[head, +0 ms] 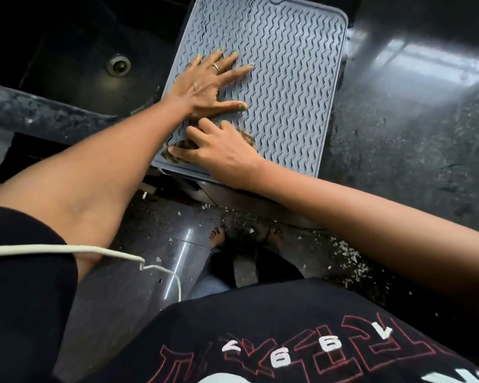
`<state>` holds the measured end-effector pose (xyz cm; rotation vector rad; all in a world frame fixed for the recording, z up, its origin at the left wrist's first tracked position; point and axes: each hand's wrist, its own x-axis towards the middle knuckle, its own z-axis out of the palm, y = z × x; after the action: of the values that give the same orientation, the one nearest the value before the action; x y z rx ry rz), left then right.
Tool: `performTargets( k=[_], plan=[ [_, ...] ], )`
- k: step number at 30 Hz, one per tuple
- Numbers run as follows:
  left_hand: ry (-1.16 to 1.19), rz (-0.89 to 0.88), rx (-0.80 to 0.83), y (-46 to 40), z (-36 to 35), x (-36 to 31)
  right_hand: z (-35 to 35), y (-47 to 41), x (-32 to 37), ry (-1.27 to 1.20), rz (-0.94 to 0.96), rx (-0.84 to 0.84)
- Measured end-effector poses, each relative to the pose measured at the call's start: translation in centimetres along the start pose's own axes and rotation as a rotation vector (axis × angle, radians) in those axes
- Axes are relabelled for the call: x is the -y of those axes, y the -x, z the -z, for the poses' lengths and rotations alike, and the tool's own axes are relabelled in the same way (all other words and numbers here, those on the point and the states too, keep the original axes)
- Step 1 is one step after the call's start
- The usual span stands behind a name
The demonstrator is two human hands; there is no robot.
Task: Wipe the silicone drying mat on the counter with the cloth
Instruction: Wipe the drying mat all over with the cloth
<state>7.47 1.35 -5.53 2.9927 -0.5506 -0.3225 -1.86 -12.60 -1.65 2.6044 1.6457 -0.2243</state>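
Wiping is judged under way: the grey silicone mat (282, 78) lies on the counter (426, 134) beside the sink (100, 70), pinned by the flat, empty left hand (205, 84). A brownish cloth (246, 138) is pressed under the right hand (221, 153) at the mat's near-left corner. The mat's far ribbed area lies open for strokes; its near edge borders the counter's drop.

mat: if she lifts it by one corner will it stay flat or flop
Probably flops: the mat looks like thin ribbed silicone. It may slide when rubbed, since the left hand is spread flat on it while the right hand presses the cloth.
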Motion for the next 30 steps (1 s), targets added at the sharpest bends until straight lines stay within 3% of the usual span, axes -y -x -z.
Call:
performTargets(
  k=[6, 10, 15, 20, 26, 30],
  plan=[
    [-0.012, 0.0, 0.024, 0.1, -0.1, 0.3, -0.4, 5.1, -3.4, -0.086, 0.004, 0.027],
    [-0.078, -0.029, 0.019, 0.4, 0.5, -0.3, 0.7, 7.0, -5.9, -0.093, 0.009, 0.163],
    [-0.095, -0.093, 0.007, -1.7, 0.4, -3.7, 1.2, 4.5, -5.0, -0.152, 0.079, 0.031],
    [-0.083, -0.086, 0.02, -2.2, -0.4, -4.9, 0.2, 5.9, -5.3, -0.143, 0.103, 0.068],
    [-0.064, -0.068, 0.015, -2.2, -0.5, -5.0, 1.3, 10.7, -8.6, -0.085, 0.166, 0.249],
    [0.092, 0.034, -0.061, -2.8, -0.5, -6.7, 1.8, 9.1, -8.1, -0.206, 0.128, 0.121]
  ],
)
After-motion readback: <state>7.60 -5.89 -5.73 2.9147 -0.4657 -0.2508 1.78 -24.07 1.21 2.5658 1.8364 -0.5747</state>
